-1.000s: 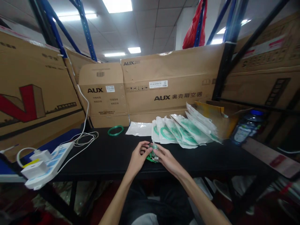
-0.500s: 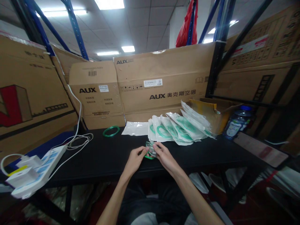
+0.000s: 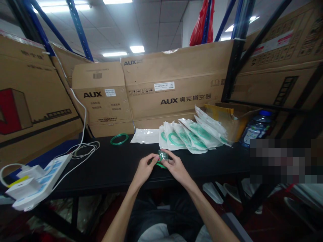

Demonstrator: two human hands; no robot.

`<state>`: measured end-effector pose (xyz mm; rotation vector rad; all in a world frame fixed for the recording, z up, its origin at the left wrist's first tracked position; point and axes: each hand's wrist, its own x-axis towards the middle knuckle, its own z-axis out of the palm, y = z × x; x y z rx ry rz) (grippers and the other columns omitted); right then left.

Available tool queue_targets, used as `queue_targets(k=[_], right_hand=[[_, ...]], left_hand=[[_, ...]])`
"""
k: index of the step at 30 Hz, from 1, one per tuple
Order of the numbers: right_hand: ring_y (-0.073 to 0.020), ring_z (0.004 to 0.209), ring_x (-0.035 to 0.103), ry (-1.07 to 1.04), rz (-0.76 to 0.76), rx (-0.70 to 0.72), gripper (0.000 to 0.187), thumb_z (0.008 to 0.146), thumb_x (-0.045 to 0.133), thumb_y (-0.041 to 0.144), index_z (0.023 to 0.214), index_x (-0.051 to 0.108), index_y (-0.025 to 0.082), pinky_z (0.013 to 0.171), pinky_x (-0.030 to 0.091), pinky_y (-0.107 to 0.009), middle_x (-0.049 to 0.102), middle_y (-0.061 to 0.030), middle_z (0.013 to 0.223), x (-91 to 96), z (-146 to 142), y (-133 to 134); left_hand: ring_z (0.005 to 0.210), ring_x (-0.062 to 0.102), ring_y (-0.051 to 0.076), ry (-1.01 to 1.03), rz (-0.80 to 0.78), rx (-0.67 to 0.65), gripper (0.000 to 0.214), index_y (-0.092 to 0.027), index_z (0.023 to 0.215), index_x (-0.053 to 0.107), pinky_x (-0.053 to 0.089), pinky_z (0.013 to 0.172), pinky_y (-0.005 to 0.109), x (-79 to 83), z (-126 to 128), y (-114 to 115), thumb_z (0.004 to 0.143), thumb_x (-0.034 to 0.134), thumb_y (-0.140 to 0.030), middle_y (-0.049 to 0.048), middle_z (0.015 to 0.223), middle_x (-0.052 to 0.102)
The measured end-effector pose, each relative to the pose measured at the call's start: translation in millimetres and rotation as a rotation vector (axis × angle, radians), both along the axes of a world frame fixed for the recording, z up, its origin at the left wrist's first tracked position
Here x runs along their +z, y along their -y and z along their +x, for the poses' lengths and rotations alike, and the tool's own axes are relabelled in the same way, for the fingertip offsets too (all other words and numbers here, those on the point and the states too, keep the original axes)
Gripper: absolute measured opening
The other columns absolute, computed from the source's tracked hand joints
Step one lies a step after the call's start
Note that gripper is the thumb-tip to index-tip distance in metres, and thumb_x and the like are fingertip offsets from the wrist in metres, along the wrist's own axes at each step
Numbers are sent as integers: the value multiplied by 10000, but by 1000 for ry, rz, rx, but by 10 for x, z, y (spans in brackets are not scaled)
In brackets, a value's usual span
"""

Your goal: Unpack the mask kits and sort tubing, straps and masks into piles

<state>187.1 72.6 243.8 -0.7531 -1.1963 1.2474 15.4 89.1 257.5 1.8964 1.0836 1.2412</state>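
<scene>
Close to the table's front edge, my left hand [image 3: 146, 169] and my right hand [image 3: 177, 167] meet around a clear plastic mask-like piece [image 3: 163, 155] with a green band [image 3: 160, 165] beneath it. My left thumb and fingers pinch its left side. My right thumb and fingers grip it from the right, partly hiding it. Just beyond the hands lies a fanned row of white pouches [image 3: 176, 138] with green tubing showing through. A flat white pouch [image 3: 145, 136] is left of that row, and a coil of green tubing [image 3: 119, 139] lies farther left.
A white power strip [image 3: 47, 183] with chargers and loose cables is at the left. Cardboard boxes [image 3: 176, 70] wall in the back of the black table [image 3: 101, 171]. An open carton [image 3: 237, 122] and a blue-capped bottle [image 3: 257, 127] stand at the right.
The clear piece has been turned in my fingers, and the right hand's fingers now reach farther over it. Both hands stay in nearly the same place. The view has shifted slightly.
</scene>
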Motion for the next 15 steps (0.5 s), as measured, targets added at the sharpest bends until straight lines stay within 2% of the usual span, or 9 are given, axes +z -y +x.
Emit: queue_targets(k=[3, 6, 10, 15], right_hand=[[-248, 1033, 726, 12, 29, -48, 534, 774, 796, 371, 1274, 685, 218, 954, 570, -399, 692, -91, 1295, -33, 0, -14], [-248, 1066, 718, 19, 67, -66, 631, 740, 815, 338, 1337, 643, 230, 991, 557, -411, 615, -101, 1406, -55, -3, -24], [-259, 1181, 670, 47, 139, -103, 617, 720, 809, 285, 1318, 657, 261, 1012, 544, -386, 537, -92, 1476, -76, -12, -32], [-269, 1290, 591, 109, 205, -179, 511, 781, 762, 273, 1286, 686, 276, 1014, 545, -374, 543, -87, 1460, -104, -21, -29]], left_hand=[[978, 651, 233, 47, 84, 153, 318, -212, 1054, 694, 499, 894, 329, -10, -5, 5, 965, 565, -489, 66, 1059, 709], [966, 610, 228, 38, 168, 250, 279, -221, 973, 669, 466, 913, 336, -3, 2, 44, 981, 551, -474, 57, 991, 671], [817, 579, 206, -71, 217, 172, 221, -235, 870, 698, 461, 789, 312, 15, 75, 123, 876, 715, -455, 31, 913, 653], [745, 539, 179, -107, 229, 139, 185, -234, 900, 703, 445, 753, 306, 20, 129, 147, 917, 665, -414, 33, 940, 612]])
